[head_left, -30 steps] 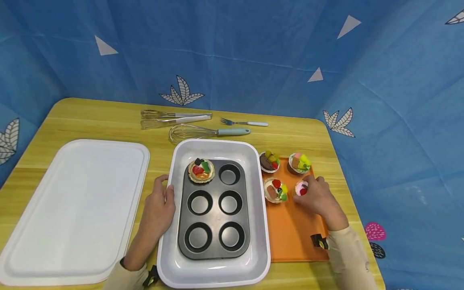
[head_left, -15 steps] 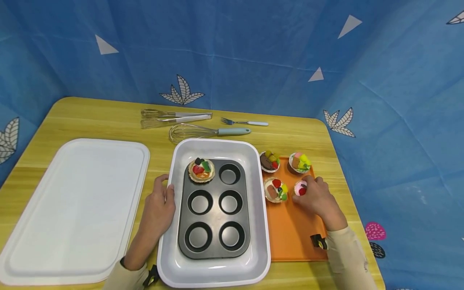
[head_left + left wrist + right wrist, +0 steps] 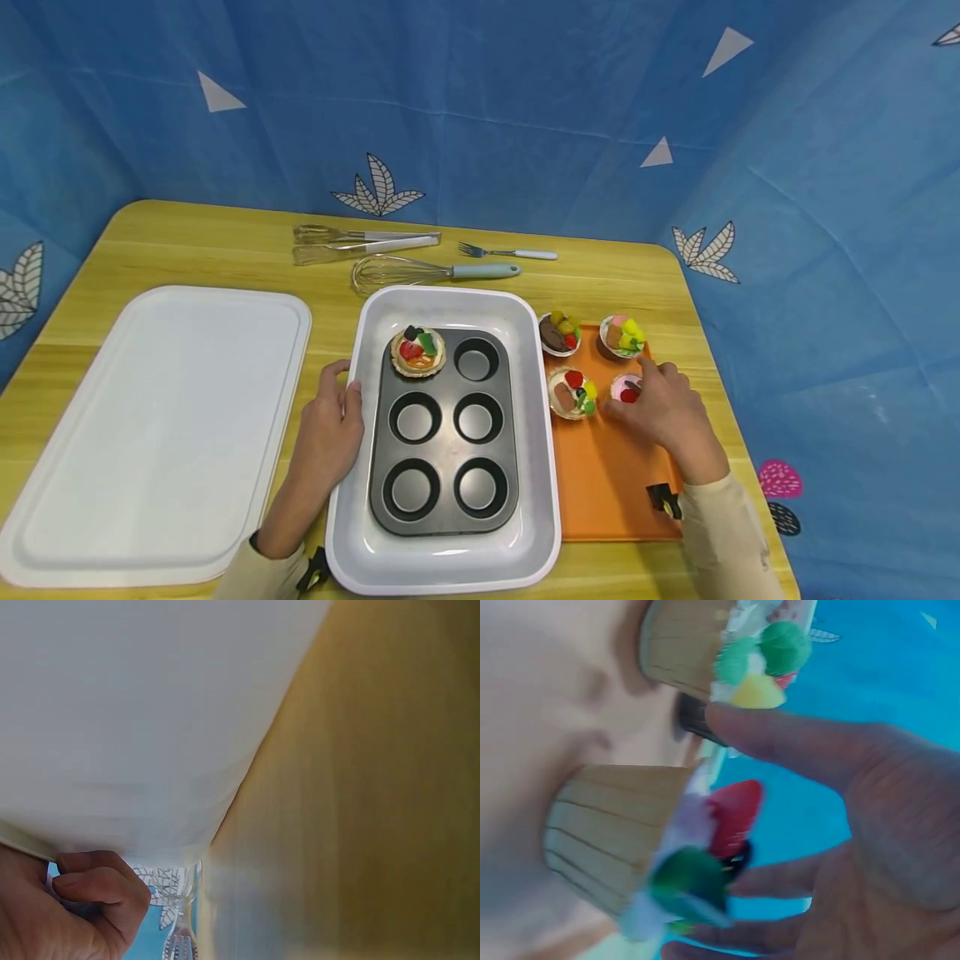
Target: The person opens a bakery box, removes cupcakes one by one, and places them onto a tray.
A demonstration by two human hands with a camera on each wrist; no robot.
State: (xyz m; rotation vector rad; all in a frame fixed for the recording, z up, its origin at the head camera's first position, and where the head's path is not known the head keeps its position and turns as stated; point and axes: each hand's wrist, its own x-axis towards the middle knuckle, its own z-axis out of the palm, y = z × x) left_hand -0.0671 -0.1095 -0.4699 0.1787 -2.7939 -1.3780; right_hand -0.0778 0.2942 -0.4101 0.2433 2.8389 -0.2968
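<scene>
A white tub stands mid-table and holds a dark muffin pan. One fruit-topped tart sits in the pan's far left cup. My left hand grips the tub's left rim, its fingers curled in the left wrist view. On the right, my right hand is around a pink-topped cupcake on an orange tray. In the right wrist view its thumb stands apart from the cupcake, and the other fingers lie behind the topping. The hand hides part of this cupcake in the head view.
Near the right hand sit a fruit tart, a chocolate cupcake and a yellow-topped cupcake. Tongs, a whisk and a fork lie behind the tub. A white tray lies at left.
My right hand has drawn slightly to the right, and its thumb and finger have spread wider about the pink cupcake, which stays on the orange tray. My left hand keeps its place.
</scene>
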